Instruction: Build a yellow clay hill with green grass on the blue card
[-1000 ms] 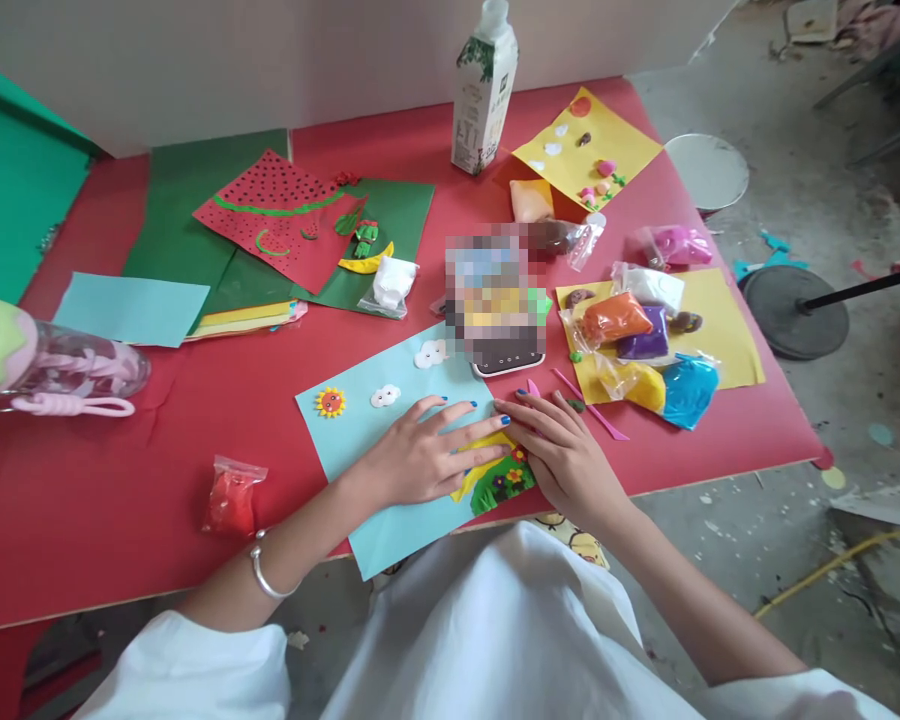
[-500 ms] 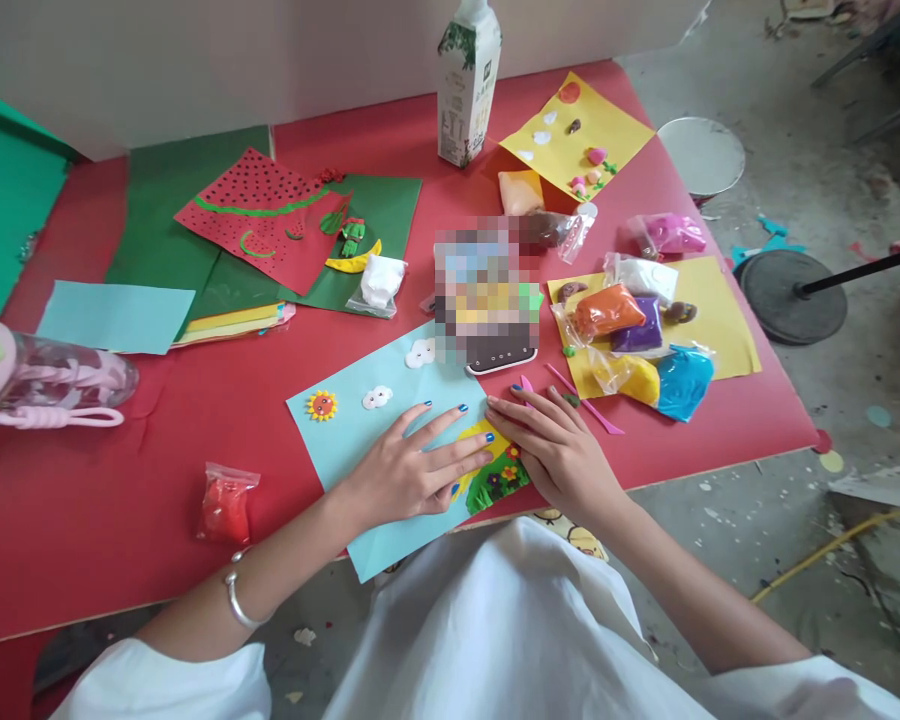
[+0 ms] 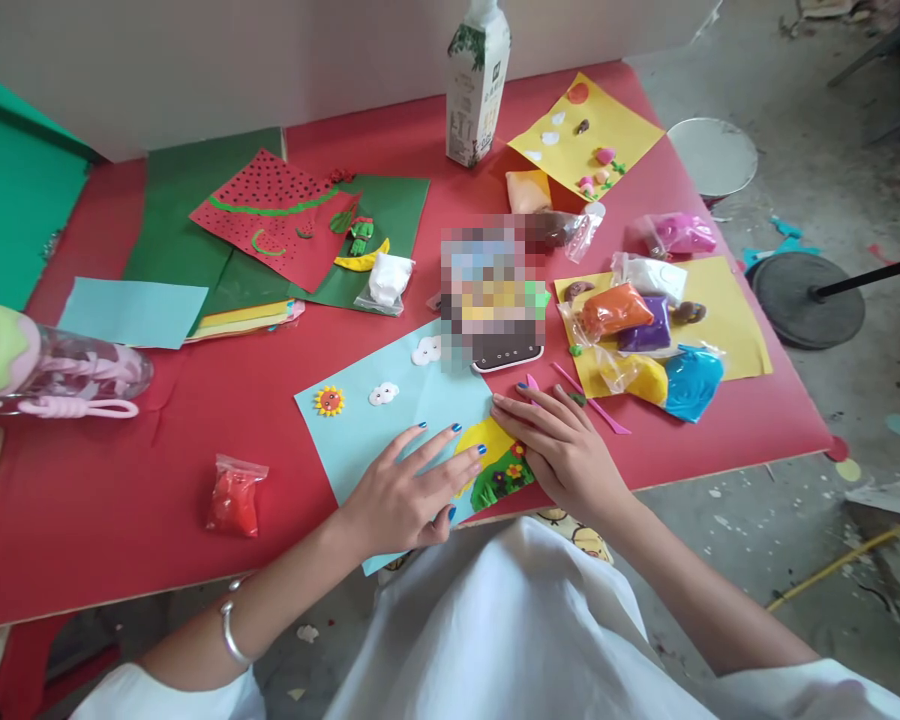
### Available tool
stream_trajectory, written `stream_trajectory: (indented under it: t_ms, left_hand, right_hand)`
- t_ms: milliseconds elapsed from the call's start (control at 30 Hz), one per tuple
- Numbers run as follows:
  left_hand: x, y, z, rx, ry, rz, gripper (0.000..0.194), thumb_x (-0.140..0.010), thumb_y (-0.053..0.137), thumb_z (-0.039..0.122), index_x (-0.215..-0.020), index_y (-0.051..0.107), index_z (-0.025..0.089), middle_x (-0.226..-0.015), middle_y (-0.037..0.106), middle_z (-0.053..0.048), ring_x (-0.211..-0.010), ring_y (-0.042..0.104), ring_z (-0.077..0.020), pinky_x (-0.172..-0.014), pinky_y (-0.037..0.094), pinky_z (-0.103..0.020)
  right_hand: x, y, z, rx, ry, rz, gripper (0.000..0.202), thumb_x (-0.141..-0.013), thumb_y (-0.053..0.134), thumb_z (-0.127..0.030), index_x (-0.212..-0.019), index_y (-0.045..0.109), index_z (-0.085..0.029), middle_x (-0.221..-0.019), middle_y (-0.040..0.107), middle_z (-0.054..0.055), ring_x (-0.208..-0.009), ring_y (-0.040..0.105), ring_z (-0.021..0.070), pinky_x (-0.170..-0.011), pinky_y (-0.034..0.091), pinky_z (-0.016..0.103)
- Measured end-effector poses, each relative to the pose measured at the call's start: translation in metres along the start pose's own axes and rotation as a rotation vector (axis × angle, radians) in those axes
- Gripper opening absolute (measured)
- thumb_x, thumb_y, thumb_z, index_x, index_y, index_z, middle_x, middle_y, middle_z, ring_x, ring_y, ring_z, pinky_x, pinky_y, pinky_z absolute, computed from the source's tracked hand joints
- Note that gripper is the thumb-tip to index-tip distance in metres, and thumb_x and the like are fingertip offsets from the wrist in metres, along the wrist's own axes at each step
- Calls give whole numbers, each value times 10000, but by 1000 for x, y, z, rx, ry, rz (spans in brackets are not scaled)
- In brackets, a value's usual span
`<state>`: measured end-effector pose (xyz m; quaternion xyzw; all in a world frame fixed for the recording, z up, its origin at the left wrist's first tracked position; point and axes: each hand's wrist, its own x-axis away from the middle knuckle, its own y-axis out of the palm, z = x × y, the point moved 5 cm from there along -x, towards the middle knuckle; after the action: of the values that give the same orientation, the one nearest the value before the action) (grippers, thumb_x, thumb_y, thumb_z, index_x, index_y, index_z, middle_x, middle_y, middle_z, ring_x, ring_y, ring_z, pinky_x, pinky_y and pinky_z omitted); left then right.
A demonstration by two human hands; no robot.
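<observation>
A bag of red clay (image 3: 235, 498) lies left of the light-blue paper sheet (image 3: 360, 440), which overhangs the red table's (image 3: 120, 480) near edge. The left hand (image 3: 405, 488) — fingers wide, gripping nothing — is over the sheet by its yellow patch (image 3: 496, 440), while the right hand (image 3: 562, 445) covers its right edge, fingers close together, any hold beneath them hidden, beside a pink modelling tool (image 3: 604, 411).

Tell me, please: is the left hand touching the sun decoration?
Apart. The head view shows a stretch of bare light blue paper between the left hand and the sun decoration.
</observation>
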<state>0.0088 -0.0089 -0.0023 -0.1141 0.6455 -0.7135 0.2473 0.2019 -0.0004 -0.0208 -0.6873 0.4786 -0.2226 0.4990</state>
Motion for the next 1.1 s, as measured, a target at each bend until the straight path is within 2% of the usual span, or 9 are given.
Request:
stream_trajectory:
  t_ms: [133, 267, 433, 600, 800, 1100]
  left_hand:
    - [-14, -1, 7, -10, 22, 46, 479, -948, 380, 385, -1391, 531, 279, -1443, 542, 16, -1348, 442, -256, -1143, 301, -451]
    - [-24, 5, 9, -44, 45, 13, 459, -952, 408, 404, -1375, 547, 292, -1462, 521, 24, -1334, 452, -251, -1132, 313, -440]
    - [-23, 11, 7, -55, 23, -28, 503, -953, 426, 449, -1422, 499, 281, -1460, 526, -15, -1337, 455, -271, -1122, 328, -451]
    - [-20, 10, 8, -55, 12, -22, 481, -973, 384, 425, -1395, 534, 249, -1449, 538, -9, -1323, 466, -248, -1137, 315, -429]
    - [-16, 12, 7, -23, -18, -66, 495, -964, 411, 408, -1420, 506, 240, -1432, 554, -35, -1337, 453, -267, -1149, 304, -436]
    - [-12, 4, 9, -52, -33, -18, 431, -944, 430, 300, -1341, 585, 238, -1393, 591, -3, -1305, 492, -242, -1145, 313, -413]
  right_hand:
    - [0, 0, 0, -3, 8, 3, 469, -980, 360, -187, -1420, 496, -277, -1410, 575, 1, -1365, 454, 250, -1143, 345, 516]
    - [0, 0, 0, -1, 7, 2, 460, -982, 362, -186, -1410, 510, -267, -1413, 573, 3, -1373, 446, 251, -1145, 348, 515]
    - [0, 1, 1, -10, 23, -5, 490, -973, 360, -176, -1433, 484, -295, -1415, 571, 2, -1384, 437, 244, -1155, 341, 512]
    - [0, 0, 1, -10, 15, -10, 482, -972, 364, -183, -1425, 494, -284, -1423, 563, -4, -1380, 441, 250, -1156, 338, 514]
    - [0, 0, 1, -6, 18, -10, 502, -971, 363, -174, -1449, 459, -293, -1428, 558, -6, -1384, 435, 244, -1156, 340, 512]
    - [0, 0, 2, -8, 12, -14, 476, -966, 364, -167, -1410, 512, -256, -1431, 555, -1, -1387, 428, 246, -1159, 334, 509]
